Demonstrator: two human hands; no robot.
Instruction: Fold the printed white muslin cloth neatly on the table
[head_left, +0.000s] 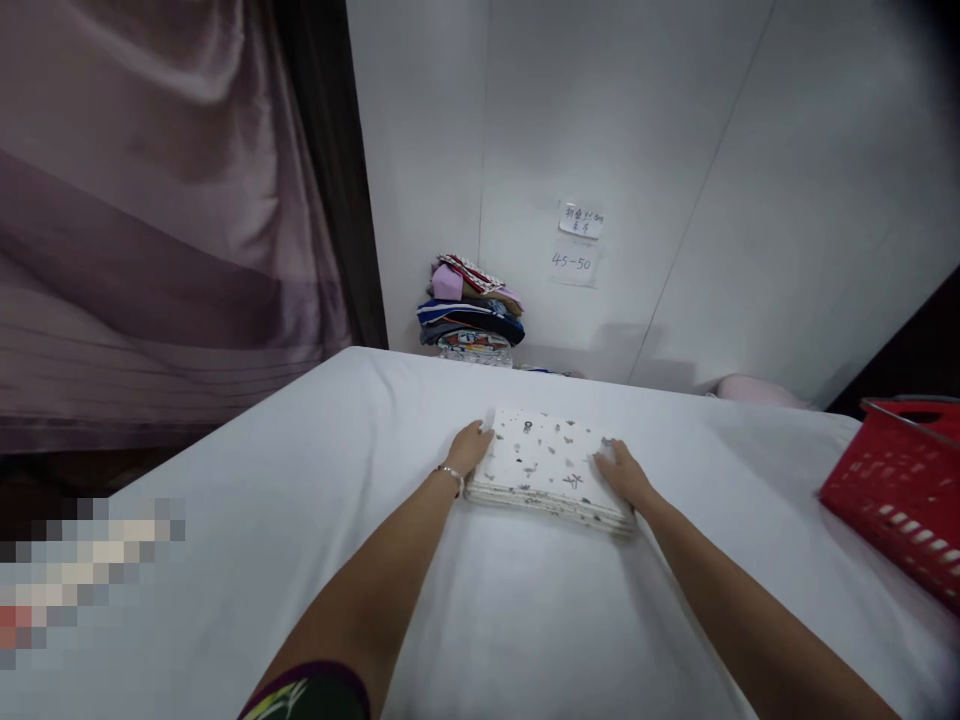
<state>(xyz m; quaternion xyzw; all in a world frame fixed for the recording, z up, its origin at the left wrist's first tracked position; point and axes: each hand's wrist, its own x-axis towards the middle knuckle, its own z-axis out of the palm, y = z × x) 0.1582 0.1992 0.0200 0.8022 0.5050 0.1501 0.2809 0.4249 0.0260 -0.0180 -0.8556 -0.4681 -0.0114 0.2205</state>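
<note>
A folded white cloth with small dark prints (pixel 551 462) lies on the white-covered table (pixel 300 480), a little beyond arm's middle reach. My left hand (pixel 469 450) rests against its left edge, fingers together and curled onto the fold; a thin bracelet sits on that wrist. My right hand (pixel 622 473) lies on the cloth's right edge, fingers pressed on the top layer. Both arms are stretched forward. The cloth looks several layers thick and lies flat.
A red plastic basket (pixel 900 490) stands at the table's right edge. A pile of folded colourful clothes (pixel 471 310) sits behind the table against the white wall, below two paper notes (pixel 579 222). A mauve curtain (pixel 150 220) hangs at the left.
</note>
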